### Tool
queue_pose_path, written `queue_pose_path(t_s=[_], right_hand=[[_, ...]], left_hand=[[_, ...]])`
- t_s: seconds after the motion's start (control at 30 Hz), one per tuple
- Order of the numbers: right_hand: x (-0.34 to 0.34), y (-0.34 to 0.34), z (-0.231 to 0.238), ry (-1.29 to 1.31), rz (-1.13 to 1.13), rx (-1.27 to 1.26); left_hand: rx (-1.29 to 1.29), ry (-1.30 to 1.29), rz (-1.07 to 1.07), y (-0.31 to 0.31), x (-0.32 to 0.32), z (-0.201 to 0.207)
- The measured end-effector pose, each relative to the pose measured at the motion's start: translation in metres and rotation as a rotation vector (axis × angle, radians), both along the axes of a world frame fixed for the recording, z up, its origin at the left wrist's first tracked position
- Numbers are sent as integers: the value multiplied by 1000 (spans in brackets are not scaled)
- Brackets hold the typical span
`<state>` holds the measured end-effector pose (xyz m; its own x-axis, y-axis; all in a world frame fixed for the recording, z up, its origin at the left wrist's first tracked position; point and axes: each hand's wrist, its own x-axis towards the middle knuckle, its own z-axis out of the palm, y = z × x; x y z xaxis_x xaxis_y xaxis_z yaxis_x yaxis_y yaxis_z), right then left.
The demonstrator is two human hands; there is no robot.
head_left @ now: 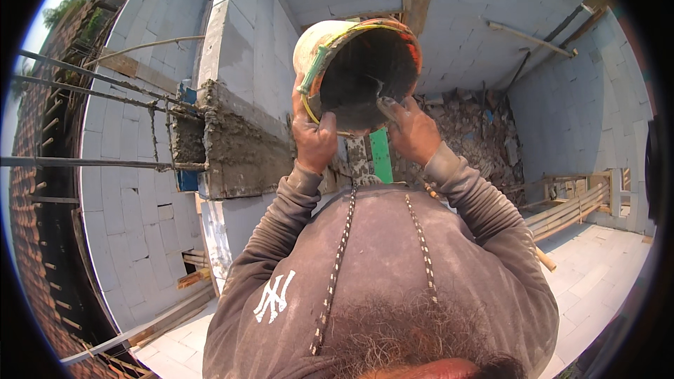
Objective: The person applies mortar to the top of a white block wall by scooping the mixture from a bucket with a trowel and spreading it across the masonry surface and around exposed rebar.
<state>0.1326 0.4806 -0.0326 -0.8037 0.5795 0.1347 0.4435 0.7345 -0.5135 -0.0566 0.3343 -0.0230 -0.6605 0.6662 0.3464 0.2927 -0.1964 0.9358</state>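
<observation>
A mortar-stained bucket (307, 45) is tilted with its dark mouth toward me. It has a pale outer wall, an orange-red stained rim and a yellow handle with a green grip (311, 70). My left hand (314, 142) is closed on its lower left side, thumb at the rim and fingers along the outside. At the lower right of the mouth, my right hand (415, 130) has its fingers curled around a small grey piece (387, 107) that reaches into the opening. What kind of thing it is cannot be made out. Shadow hides the bucket's bottom.
To the left, steel bars (105, 163) stick out from a rough concrete beam (246, 151) beside a block wall (242, 42). Below the bucket lies a green strip (380, 156). Rubble (470, 137) is at the right, with bamboo poles (570, 212) nearer the right wall.
</observation>
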Motion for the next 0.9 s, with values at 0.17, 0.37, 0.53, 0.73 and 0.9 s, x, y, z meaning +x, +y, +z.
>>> queue_pose_path(t_s=[0.17, 0.37, 0.53, 0.73, 0.9], right_hand=[[2, 31, 35, 84, -160, 36], [7, 77, 57, 13, -181, -289], [16, 90, -3, 214, -74, -453], [10, 71, -38, 468, 2, -864], [4, 54, -62, 546, -26, -907]], left_hand=[[55, 96, 71, 2, 0, -6], [91, 221, -67, 10, 14, 26], [29, 257, -152, 12, 12, 47], [-117, 470, -237, 16, 2, 57], [-149, 502, -265, 20, 3, 60]])
